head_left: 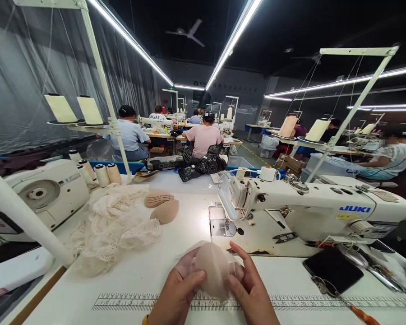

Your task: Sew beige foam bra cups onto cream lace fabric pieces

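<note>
A beige bra cup (212,268), wrapped in thin sheer fabric, is held between my two hands above the front of the white table. My left hand (181,284) grips its left side, thumb on the front and fingers behind the fabric. My right hand (250,286) pinches the right edge with the thumb, its index finger raised and stretched out. Farther left, a heap of cream lace fabric (118,221) lies beside several stacked beige bra pads (159,198). Behind my right hand stands a JUKI sewing machine (311,198), its needle plate (222,227) under a bright lamp.
A printed ruler (131,301) runs along the table's front. Right of my hands lie a black phone (333,270), a keyring and thread snips (286,238). Thread cones (102,175) and another machine (47,194) stand left. Black plastic bags (203,167) sit behind; several people work beyond.
</note>
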`<action>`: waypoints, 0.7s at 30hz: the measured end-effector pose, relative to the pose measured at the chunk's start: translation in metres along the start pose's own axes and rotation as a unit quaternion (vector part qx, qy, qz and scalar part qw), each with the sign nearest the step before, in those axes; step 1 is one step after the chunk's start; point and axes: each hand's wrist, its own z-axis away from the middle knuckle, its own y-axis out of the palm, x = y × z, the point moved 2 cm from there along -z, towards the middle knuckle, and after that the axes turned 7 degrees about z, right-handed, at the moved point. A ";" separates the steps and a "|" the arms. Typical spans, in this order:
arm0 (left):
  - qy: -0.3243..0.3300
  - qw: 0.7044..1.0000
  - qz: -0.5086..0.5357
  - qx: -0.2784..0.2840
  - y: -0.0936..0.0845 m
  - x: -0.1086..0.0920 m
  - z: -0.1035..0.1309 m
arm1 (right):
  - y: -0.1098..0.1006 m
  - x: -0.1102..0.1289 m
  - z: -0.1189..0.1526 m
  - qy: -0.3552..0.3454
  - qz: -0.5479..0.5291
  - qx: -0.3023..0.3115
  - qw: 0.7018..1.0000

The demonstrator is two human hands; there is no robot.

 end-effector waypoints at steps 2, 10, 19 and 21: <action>0.004 0.999 0.015 -0.030 0.004 0.002 -0.005 | 0.007 -0.006 0.003 0.012 -0.035 -0.014 0.999; 0.032 0.991 0.066 -0.110 0.021 0.001 -0.014 | 0.002 -0.013 0.002 0.021 -0.061 -0.058 0.996; -0.008 0.989 0.093 -0.112 0.028 0.000 -0.011 | 0.009 -0.006 -0.002 0.036 -0.115 -0.088 0.989; 0.002 0.989 0.097 -0.111 0.030 0.000 -0.011 | 0.004 -0.006 0.000 0.032 -0.103 -0.090 0.990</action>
